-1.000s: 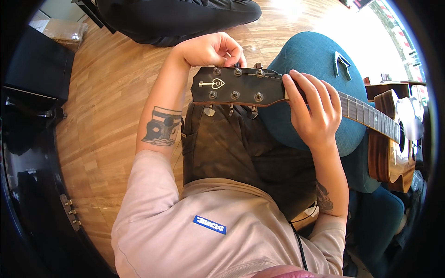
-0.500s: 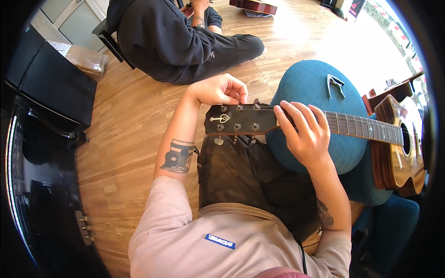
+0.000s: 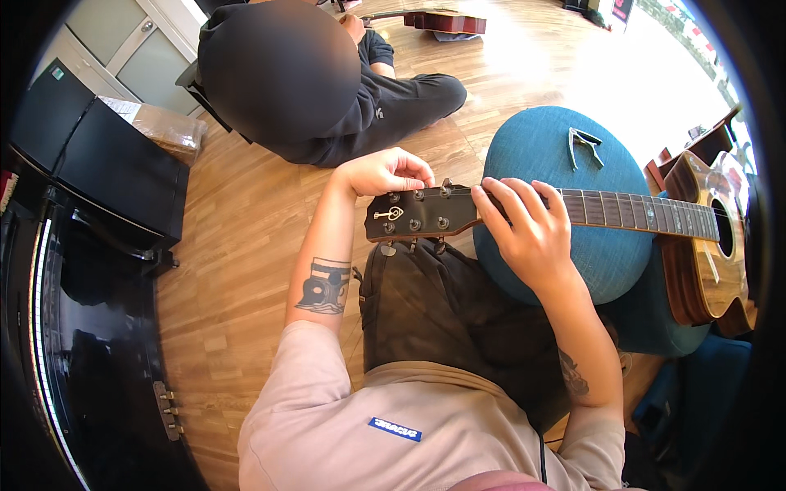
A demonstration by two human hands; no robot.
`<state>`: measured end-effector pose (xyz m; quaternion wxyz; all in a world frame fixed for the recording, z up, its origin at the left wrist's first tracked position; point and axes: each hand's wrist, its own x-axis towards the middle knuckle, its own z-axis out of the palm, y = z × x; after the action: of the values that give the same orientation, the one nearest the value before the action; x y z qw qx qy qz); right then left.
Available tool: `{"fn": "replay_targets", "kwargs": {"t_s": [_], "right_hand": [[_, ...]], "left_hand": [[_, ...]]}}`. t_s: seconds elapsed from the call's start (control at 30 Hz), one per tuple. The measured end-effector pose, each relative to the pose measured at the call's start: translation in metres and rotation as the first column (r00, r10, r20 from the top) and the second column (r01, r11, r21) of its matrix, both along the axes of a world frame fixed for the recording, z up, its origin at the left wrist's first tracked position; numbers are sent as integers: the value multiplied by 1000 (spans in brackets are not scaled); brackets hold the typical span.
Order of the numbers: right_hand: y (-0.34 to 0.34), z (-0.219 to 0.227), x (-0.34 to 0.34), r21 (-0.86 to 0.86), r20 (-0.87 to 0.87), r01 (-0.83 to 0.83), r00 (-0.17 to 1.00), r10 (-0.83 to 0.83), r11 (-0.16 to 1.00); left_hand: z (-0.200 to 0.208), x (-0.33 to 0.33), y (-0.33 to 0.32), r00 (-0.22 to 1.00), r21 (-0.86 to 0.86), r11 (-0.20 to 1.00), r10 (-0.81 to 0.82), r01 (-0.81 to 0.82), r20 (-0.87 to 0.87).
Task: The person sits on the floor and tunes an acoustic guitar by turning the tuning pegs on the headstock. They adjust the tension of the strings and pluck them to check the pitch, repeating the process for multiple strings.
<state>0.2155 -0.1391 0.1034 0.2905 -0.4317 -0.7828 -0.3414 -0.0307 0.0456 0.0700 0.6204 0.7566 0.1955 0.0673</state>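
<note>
An acoustic guitar [image 3: 696, 266] lies with its neck across a round teal stool and its dark headstock [image 3: 422, 214] above my lap. At the headstock's far edge, my left hand [image 3: 386, 173] is closed, thumb and fingers pinching a tuning peg that they partly hide. My right hand [image 3: 530, 233] is over the neck beside the nut. Its thumb and index fingertips come together at a thin guitar string, while the other fingers rest bent across the fretboard [image 3: 630, 213]. A silver capo [image 3: 584, 149] lies on the stool beyond the neck.
The teal stool [image 3: 524, 135] supports the neck. Ahead, a person in dark clothes [image 3: 344, 123] sits low, near a reddish guitar [image 3: 446, 22] on the wooden floor [image 3: 237, 270]. At left are a black piano [image 3: 106, 327] and a plastic-wrapped box [image 3: 164, 129].
The view has shifted slightly. My left fingers have turned a little at the peg, and my right hand keeps its place by the nut. The person ahead has moved their head into view.
</note>
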Motion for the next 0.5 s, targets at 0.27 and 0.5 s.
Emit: {"fn": "replay_targets", "kwargs": {"t_s": [0.27,0.5], "right_hand": [[-1,-1,1,7,1,5,1000,-5,1000],[-2,-1,1,-2,-8,1,1000,-1,1000]], "left_hand": [[6,1,-5,983,-154,971,180,-182,-26],[12,6,-3,967,87,985,161,-146,-195]]}}
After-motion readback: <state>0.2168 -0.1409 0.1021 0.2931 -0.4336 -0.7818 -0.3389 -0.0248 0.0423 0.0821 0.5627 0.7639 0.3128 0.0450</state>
